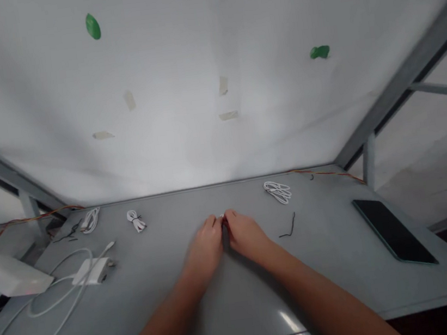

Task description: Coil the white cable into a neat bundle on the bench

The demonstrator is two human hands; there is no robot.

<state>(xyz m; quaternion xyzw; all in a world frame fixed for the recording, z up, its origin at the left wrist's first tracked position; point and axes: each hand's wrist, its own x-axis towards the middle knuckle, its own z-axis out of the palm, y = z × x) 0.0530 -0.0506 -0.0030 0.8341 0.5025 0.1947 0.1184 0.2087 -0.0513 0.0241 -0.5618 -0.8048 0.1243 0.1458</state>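
My left hand (208,242) and my right hand (243,232) meet at the middle of the grey table (227,321), fingertips pinched together. Between them is something small with a bit of white showing; the fingers hide most of it. To the right of my right hand lie a coiled white cable (278,192) and a thin black twist tie (292,225). Left of my left hand sits a white cable bundle (135,221) bound with a black tie.
At the left are another coiled cable (90,221), a white charger (91,270) with a long looping cable, and a white box (10,273). A dark tablet (392,230) lies at the right. A white wall (180,151) stands behind, between grey metal frames.
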